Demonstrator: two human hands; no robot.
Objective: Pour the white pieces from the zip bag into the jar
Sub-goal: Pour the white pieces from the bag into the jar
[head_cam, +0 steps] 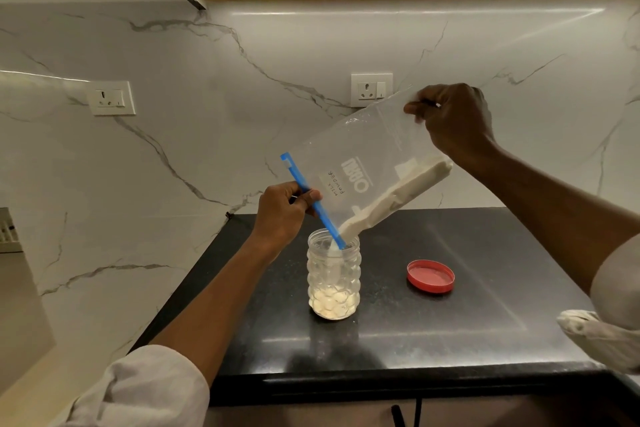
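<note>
**Keep the bag's mouth inside the jar rim while the pieces slide**

Start at your left hand (282,210): its fingers are curled and pinching the blue zip strip (311,201) near its middle, thumb on top, steering the open end down. Hold that pinch firm and keep the lower corner of the strip tucked inside the jar's mouth, so nothing spills onto the black counter (467,322). The jar (334,279) stands upright at about 5 o'clock from this hand, just below it, and already holds a shallow layer of white pieces at the bottom.

The zip bag (360,170) runs tilted from the jar up toward 1 o'clock. The white pieces (398,196) lie banked along its lower edge, their leading end touching the jar's opening. My judgement is that most of the load is yet to go in, so raise the far end gradually and shake lightly rather than tipping hard; a sudden rush could overshoot the narrow mouth or knock the jar.

Your right hand (453,118) is closed on the bag's top corner, fingers gripping the plastic, high at 1 o'clock from the jar and well apart from it. The red lid (430,276) lies on the counter at 3 o'clock from the jar, near but not touching.
</note>
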